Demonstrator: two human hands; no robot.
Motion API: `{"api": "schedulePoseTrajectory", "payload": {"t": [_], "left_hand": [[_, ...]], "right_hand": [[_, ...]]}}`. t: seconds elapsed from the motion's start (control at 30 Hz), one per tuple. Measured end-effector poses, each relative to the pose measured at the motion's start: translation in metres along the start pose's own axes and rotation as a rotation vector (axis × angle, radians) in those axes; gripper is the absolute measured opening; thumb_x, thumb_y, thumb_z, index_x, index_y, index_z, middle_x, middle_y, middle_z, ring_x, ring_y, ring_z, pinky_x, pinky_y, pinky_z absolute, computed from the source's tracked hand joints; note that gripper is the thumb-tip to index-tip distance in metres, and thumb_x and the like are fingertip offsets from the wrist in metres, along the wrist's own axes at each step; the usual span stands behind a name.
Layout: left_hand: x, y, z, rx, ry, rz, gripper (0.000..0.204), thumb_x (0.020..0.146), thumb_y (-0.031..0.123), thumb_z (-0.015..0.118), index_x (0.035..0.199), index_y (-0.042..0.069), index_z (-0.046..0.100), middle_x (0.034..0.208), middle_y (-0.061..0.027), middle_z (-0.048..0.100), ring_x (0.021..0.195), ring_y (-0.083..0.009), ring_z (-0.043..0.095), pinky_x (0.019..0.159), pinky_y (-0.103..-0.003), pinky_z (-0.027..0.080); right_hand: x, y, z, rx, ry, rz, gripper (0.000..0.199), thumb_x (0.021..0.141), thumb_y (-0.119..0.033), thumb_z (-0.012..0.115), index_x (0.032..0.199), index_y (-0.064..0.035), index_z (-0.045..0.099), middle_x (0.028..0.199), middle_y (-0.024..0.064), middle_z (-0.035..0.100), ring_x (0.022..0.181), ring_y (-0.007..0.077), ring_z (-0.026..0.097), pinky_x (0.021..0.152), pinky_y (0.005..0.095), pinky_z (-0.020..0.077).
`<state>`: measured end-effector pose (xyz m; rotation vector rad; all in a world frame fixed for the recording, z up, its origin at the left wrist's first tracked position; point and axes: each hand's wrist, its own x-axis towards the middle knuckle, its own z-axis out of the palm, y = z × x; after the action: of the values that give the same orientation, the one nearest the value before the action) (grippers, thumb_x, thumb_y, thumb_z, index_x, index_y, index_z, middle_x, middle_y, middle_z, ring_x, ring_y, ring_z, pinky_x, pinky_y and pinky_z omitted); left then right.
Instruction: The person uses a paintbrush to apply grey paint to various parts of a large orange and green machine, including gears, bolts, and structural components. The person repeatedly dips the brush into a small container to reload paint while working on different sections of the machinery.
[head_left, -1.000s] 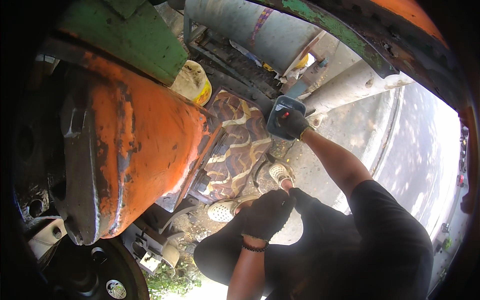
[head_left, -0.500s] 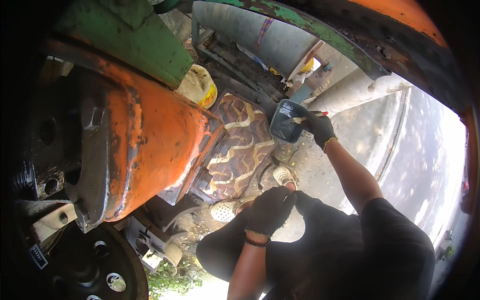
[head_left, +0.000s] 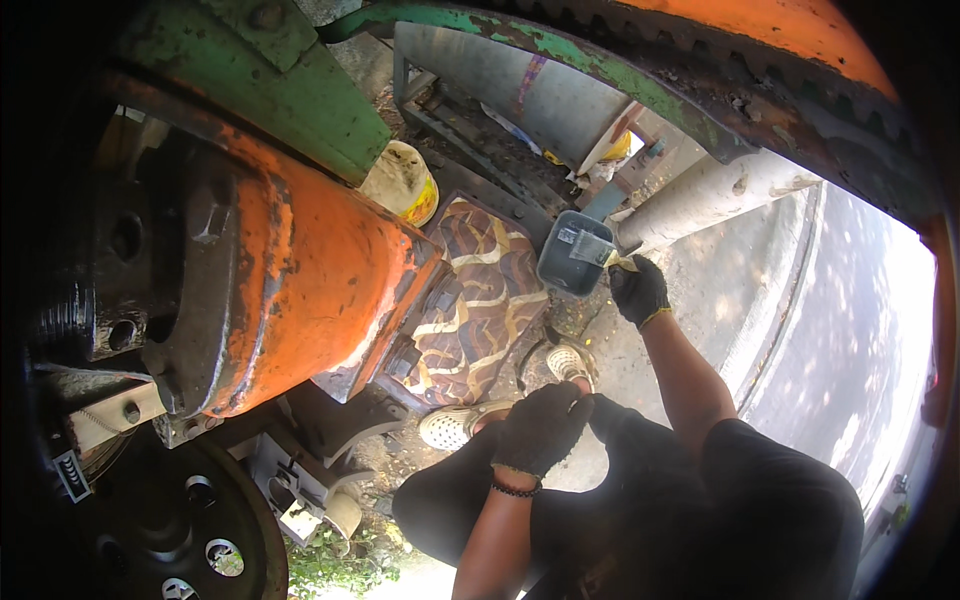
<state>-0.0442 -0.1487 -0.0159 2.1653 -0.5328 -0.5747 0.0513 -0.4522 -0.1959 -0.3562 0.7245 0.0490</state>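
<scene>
My right hand (head_left: 638,288), in a dark knitted glove, is closed round a paintbrush (head_left: 618,261). The brush's pale part shows at the right rim of a dark rectangular tub (head_left: 566,270); its handle is mostly hidden by the glove. A grey film of liquid and a light patch show inside the tub. My left hand (head_left: 542,430), gloved too, rests on my knee with its fingers curled. What lies under those fingers, if anything, is hidden. Left of the tub is a brown patterned cushion (head_left: 480,290).
A large orange metal housing (head_left: 310,270) with worn paint fills the left. Beyond the cushion stand a yellow-marked bucket (head_left: 402,185) and a grey cylinder (head_left: 480,65) on a frame. A green and orange rusty beam (head_left: 640,85) arches overhead. A black holed wheel (head_left: 170,520) is lower left.
My right hand has drawn back and down from over the tub to its right edge, bringing the paintbrush from inside to the rim. My left hand stays on the knee.
</scene>
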Motion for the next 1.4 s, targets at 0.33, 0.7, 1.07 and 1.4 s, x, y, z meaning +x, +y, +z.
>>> {"api": "schedulePoseTrajectory", "payload": {"t": [0.33, 0.7, 1.07, 1.4], "left_hand": [[0.016, -0.003, 0.007, 0.022, -0.048, -0.017, 0.035, 0.104, 0.039, 0.056, 0.101, 0.008, 0.072, 0.097, -0.0205, 0.074, 0.093, -0.0421, 0.072, 0.083, -0.053, 0.056], [0.001, -0.04, 0.045, 0.166, -0.015, 0.296, 0.032, 0.105, 0.038, 0.056, 0.105, 0.009, 0.072, 0.1, -0.018, 0.074, 0.092, -0.0394, 0.072, 0.082, -0.052, 0.057], [0.043, -0.039, 0.008, 0.482, -0.227, 0.225, 0.033, 0.105, 0.016, 0.051, 0.134, 0.018, 0.068, 0.131, -0.0109, 0.071, 0.11, -0.0324, 0.074, 0.092, -0.044, 0.062], [0.041, -0.063, 0.034, 0.429, -0.103, 0.36, 0.028, 0.107, 0.024, 0.052, 0.127, 0.021, 0.072, 0.13, -0.0041, 0.071, 0.123, -0.0242, 0.068, 0.098, -0.043, 0.057]], "right_hand": [[-0.002, -0.007, 0.0, -0.889, 0.016, -0.381, 0.022, 0.104, -0.019, 0.065, 0.113, 0.0011, 0.067, 0.1, 0.009, 0.071, 0.087, 0.0188, 0.071, 0.08, 0.0304, 0.061], [-0.007, -0.022, 0.015, -1.567, -0.193, -0.607, 0.022, 0.102, -0.02, 0.073, 0.117, -0.0045, 0.07, 0.099, 0.0062, 0.074, 0.083, 0.0162, 0.07, 0.075, 0.0323, 0.0575], [-0.187, -0.038, 0.159, -1.525, 0.235, -0.654, 0.041, 0.095, -0.035, 0.073, 0.121, -0.0027, 0.071, 0.11, 0.0196, 0.077, 0.099, 0.0324, 0.075, 0.087, 0.0415, 0.0573], [-0.295, -0.009, 0.304, -0.29, -0.607, -0.579, 0.027, 0.104, -0.01, 0.066, 0.128, 0.0007, 0.062, 0.123, 0.0137, 0.067, 0.114, 0.0202, 0.067, 0.096, 0.0318, 0.0568]]}}
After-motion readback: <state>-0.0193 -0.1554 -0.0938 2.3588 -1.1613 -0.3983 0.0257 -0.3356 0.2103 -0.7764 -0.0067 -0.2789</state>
